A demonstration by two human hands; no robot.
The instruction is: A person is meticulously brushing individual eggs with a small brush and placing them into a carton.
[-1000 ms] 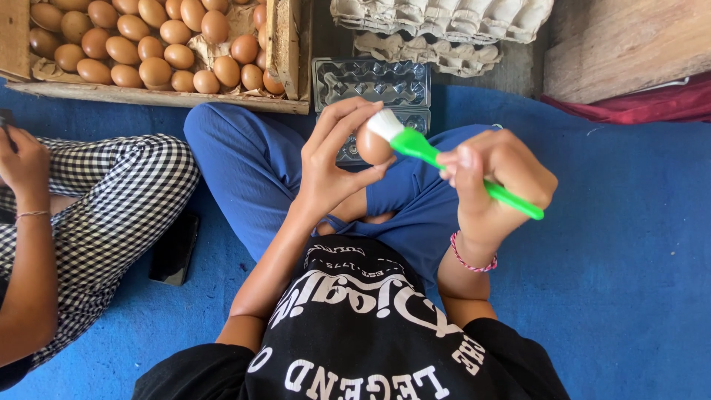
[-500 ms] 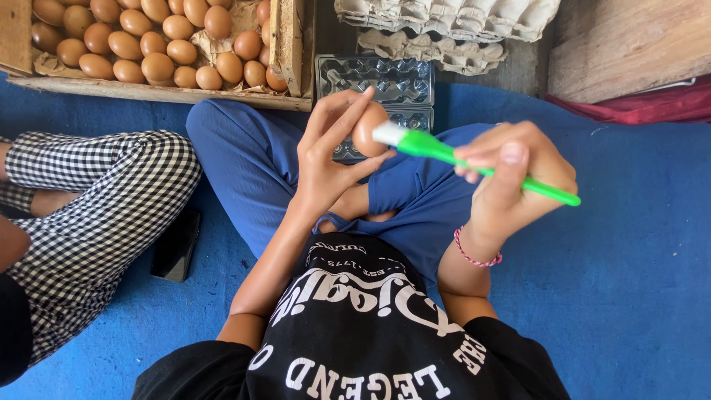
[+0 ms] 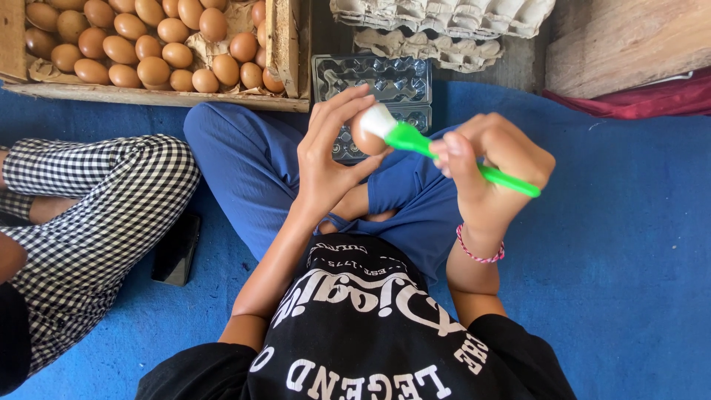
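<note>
Blue floor mat (image 3: 637, 244) under everything. Wooden crate (image 3: 285, 52) top left, packed with brown eggs (image 3: 155, 70). Grey pulp trays (image 3: 444, 18) stacked top middle, clear plastic egg tray (image 3: 370, 78) just below. Another person's checkered trouser leg (image 3: 96, 215) at left, dark phone (image 3: 176, 248) beside it. Left hand (image 3: 329, 167), fingers closed around single brown egg (image 3: 363, 137), held up over lap. Right hand (image 3: 492, 170), fingers wrapped on green brush (image 3: 444, 152), white bristles touching egg. Egg probably light, fragile, smooth: cradle by sides, no squeezing.
</note>
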